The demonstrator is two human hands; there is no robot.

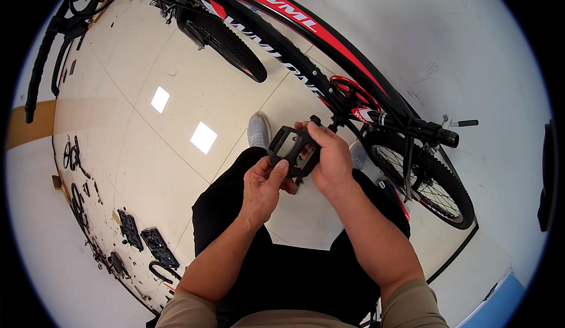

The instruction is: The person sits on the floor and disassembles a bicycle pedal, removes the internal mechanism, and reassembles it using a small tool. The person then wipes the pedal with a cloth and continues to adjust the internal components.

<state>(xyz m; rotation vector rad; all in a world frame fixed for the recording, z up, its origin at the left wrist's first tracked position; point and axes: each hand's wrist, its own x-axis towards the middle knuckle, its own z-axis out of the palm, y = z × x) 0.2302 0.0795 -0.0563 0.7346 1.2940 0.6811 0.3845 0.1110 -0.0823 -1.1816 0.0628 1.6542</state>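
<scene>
- Left hand (263, 182): fingers curled and pressed onto the lower-left edge of a black flat platform bike pedal (292, 150), thumb on top of the frame; pinching it.
- Right hand (329, 154): fingers wrapped over the pedal's right side & top edge, closed on it; fingertips partly hidden behind the pedal body.
- Pedal sits between both hands, tilted, held in the air above the person's lap, just in front of the bike's crank area; its axle end points up-right toward the crank, contact there can't be told.
- Just beyond the hands: red chainring (352, 95) w/ black crank arm, on a black-and-red mountain bike frame (306, 31) running diagonally from upper left to right.
- Right of hands: rear knobby black tyre w/ spoked wheel (432, 181); black handlebar-style grip w/ small lever (448, 131) sticks out near it.
- Upper centre: front knobby black tyre (229, 42), well apart from hands.
- Below hands: person's black trousers (276, 257), grey shoe (258, 131) on the pale tiled floor (147, 145).
- Far left on floor: spare black platform pedals (144, 240) & small black parts in a loose row, well apart.
- Upper left rim: another bike's black tyre (38, 63).
</scene>
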